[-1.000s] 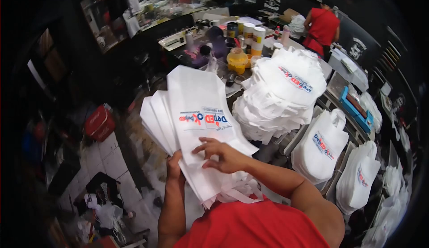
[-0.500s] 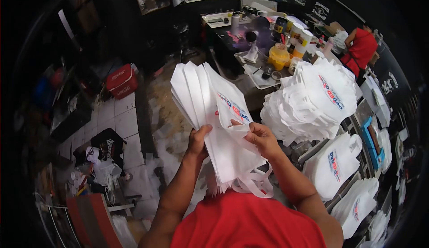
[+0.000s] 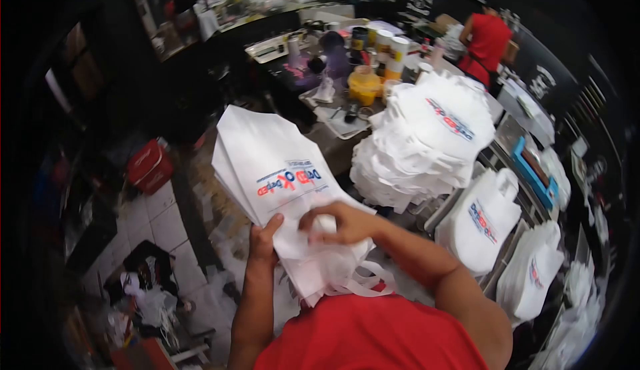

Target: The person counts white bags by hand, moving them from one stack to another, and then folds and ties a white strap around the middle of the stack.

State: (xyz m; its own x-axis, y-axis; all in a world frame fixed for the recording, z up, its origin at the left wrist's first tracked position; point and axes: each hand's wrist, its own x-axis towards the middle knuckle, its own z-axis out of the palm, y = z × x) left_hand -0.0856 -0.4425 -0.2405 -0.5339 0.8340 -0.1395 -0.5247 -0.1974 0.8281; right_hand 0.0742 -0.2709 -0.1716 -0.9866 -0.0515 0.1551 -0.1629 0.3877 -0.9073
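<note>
A sheaf of white printed cloth tote bags [image 3: 267,153] is held up in front of my chest, with blue and red lettering on the top one. My left hand [image 3: 265,238] grips the sheaf's left edge, thumb on top and fingers underneath. Over the lower part of the top bag is my right hand [image 3: 341,223], its fingers bent and smeared by motion; whether it pinches the fabric does not show. Looped white handles [image 3: 363,280] hang at the sheaf's near end, against my red shirt [image 3: 340,337].
A tall pile of white bags [image 3: 420,143] stands to the right, with more printed bags [image 3: 477,220] on racks nearer me. Behind are a yellow tub [image 3: 364,86] and paint containers on a table. A person in red [image 3: 487,43] works far right. A red cooler [image 3: 149,167] sits left.
The top bag, folded back at my right hand before, now lies flat with its print showing. My right hand has moved left across the sheaf. The view has shifted.
</note>
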